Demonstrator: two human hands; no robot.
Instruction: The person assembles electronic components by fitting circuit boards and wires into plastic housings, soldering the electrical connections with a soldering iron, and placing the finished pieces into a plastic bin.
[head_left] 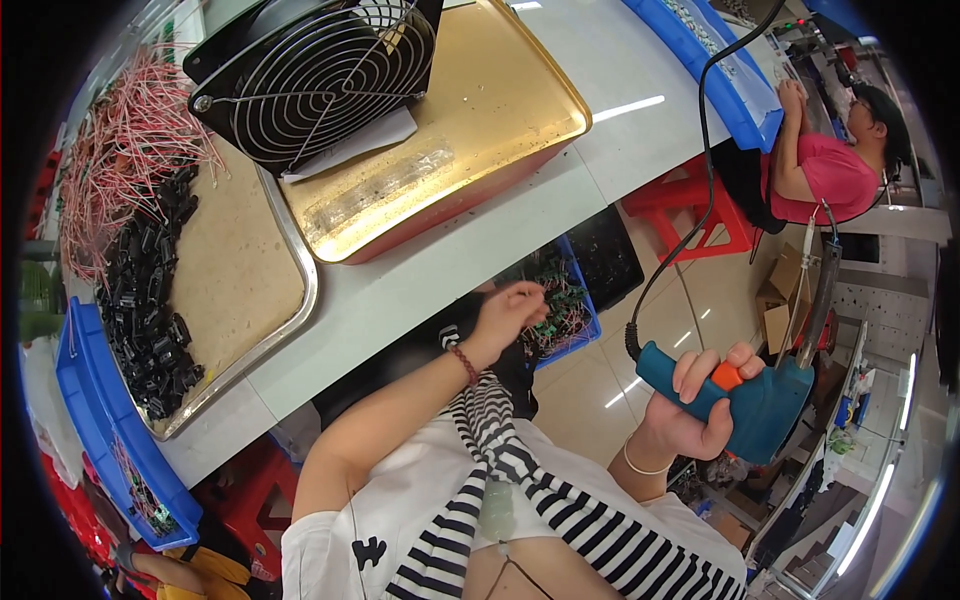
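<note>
My right hand [690, 415] is wrapped round a teal soldering gun [768, 412] with an orange trigger. Its metal tip and thin feed tube point up and away, and a black cord runs from the handle's rear end. My left hand [508, 312], a beaded bracelet at the wrist, hovers at the near side of a blue bin [592, 325]. Green circuit boards with thin wires [560, 305] fill that bin. The left fingers are curled together; whatever may be between them is too small to make out.
A gold tin lid [480, 130] and a black fan with a wire guard [335, 90] stand on the white table. To the left, a metal tray [235, 250] holds black parts [150, 300] and red-white wires [130, 150]. A co-worker [830, 180] sits at the far right beside a red stool [690, 215].
</note>
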